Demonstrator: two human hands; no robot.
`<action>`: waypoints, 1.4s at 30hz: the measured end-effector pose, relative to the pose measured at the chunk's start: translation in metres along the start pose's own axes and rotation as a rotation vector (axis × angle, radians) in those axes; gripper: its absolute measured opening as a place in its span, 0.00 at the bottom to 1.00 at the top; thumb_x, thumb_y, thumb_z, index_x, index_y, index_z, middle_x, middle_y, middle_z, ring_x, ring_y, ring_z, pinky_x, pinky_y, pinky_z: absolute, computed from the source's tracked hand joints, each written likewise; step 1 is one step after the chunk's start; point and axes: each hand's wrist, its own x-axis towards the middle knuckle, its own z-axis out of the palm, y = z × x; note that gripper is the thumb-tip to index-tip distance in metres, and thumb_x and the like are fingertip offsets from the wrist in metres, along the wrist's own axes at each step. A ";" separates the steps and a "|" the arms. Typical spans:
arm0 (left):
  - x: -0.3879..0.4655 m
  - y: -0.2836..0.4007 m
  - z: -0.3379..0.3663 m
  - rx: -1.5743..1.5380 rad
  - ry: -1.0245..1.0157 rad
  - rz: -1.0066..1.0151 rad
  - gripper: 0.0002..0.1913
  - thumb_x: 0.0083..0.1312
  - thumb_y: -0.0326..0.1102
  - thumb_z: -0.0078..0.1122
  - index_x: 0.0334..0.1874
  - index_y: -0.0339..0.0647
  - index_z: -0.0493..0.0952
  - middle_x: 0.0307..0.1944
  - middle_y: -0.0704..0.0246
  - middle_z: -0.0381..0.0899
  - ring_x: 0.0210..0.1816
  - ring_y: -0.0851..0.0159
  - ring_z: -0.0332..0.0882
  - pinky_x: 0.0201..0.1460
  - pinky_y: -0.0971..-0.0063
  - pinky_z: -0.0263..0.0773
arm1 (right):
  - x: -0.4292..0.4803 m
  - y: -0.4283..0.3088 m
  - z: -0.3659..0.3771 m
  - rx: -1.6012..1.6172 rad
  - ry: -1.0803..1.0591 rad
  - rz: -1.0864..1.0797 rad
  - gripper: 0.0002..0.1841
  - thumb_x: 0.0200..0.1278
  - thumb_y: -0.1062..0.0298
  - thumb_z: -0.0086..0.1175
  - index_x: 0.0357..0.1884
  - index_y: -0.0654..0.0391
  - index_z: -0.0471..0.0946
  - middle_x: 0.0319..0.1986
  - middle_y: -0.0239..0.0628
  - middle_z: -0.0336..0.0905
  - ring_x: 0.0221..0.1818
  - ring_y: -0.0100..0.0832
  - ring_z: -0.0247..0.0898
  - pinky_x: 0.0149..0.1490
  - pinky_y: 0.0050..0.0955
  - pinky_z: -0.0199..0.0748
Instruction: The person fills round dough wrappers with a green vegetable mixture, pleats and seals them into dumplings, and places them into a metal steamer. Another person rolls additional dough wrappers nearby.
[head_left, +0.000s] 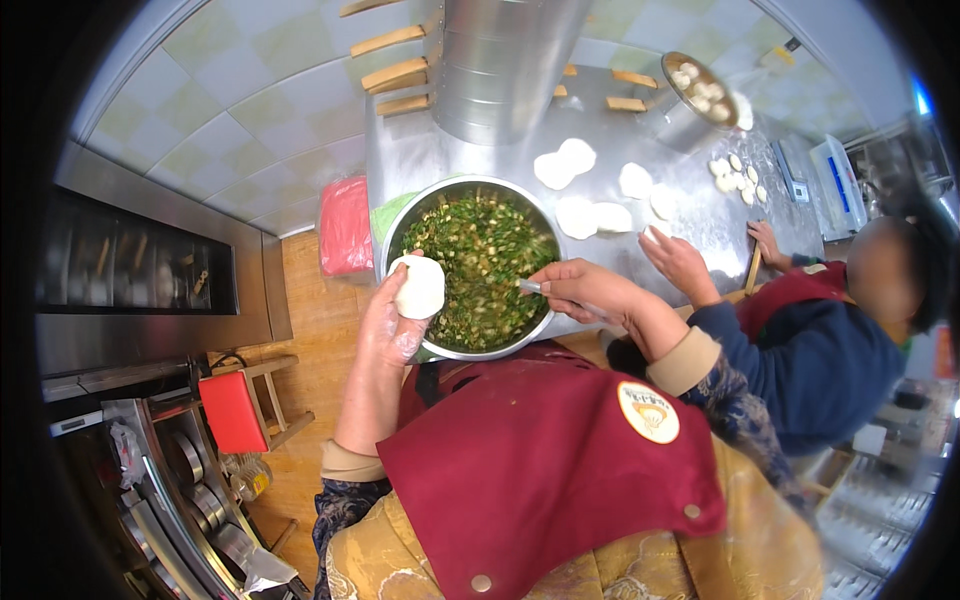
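Note:
In my left hand (390, 322) lies a flat round dough wrapper (421, 288), held at the near left rim of a large steel bowl (474, 181). Chopped green filling with pale bits (480, 262) fills much of the bowl. My right hand (589, 292) grips the metal handle of a utensil (529, 286) over the bowl's right side; its far end is hidden or blurred in the filling. Several more dough wrappers (576, 217) lie on the steel table (480, 159) to the right of the bowl, some overlapping.
A co-worker's hand (679, 262) touches a wrapper; their other hand (765, 244) is on a rolling pin (753, 268). Dough pieces (739, 180) lie farther right. A steel pot (679, 124) holds pale round pieces. Behind the bowl rises a tall steel cylinder (491, 82). A red stool (234, 411) stands left.

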 end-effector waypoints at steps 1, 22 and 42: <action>0.004 -0.004 0.003 -0.019 0.015 -0.003 0.17 0.75 0.37 0.48 0.60 0.35 0.74 0.50 0.60 0.81 0.48 0.60 0.82 0.50 0.63 0.81 | -0.004 -0.003 0.001 0.013 0.012 -0.037 0.14 0.73 0.68 0.48 0.55 0.60 0.77 0.21 0.24 0.71 0.14 0.14 0.56 0.18 0.15 0.51; 0.039 -0.030 0.046 -0.284 -0.085 0.076 0.24 0.80 0.47 0.31 0.64 0.37 0.68 0.58 0.58 0.74 0.59 0.56 0.72 0.64 0.58 0.67 | 0.010 0.019 0.066 0.462 -0.042 -0.299 0.11 0.79 0.61 0.42 0.54 0.53 0.70 0.17 0.21 0.55 0.13 0.16 0.45 0.18 0.16 0.47; 0.012 0.002 0.030 -0.060 -0.015 0.214 0.27 0.77 0.54 0.39 0.64 0.36 0.66 0.57 0.56 0.74 0.59 0.55 0.72 0.63 0.59 0.68 | 0.018 -0.007 0.028 -0.957 0.469 -0.443 0.13 0.72 0.68 0.45 0.51 0.59 0.78 0.25 0.41 0.80 0.29 0.37 0.77 0.37 0.36 0.76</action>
